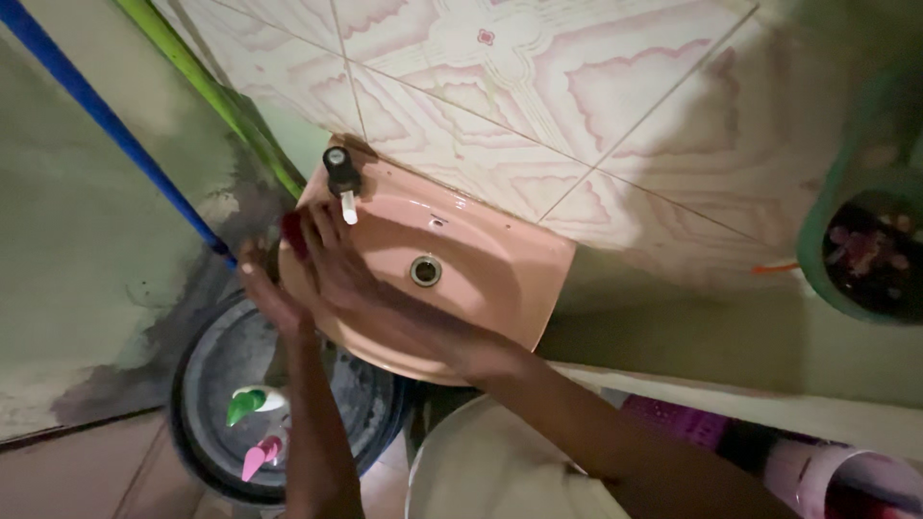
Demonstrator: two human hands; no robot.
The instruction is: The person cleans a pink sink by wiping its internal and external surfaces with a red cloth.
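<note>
A pink wash basin [500, 264] is fixed to a tiled wall, with a black tap [340, 175] and white spout at its edge and a round drain [426, 271] in the bowl. Both my hands are over the basin's left side, just below the tap. My left hand [266, 288] and my right hand [332, 259] are pressed close together, with a small dark red object [293, 234] between them. Which hand grips the object is unclear in the dim light.
A dark round tub [207, 404] sits below the basin with a green and a pink bottle inside. Blue and green pipes run diagonally at the left. A green bucket [817, 250] stands at the right, a white round object is at the bottom.
</note>
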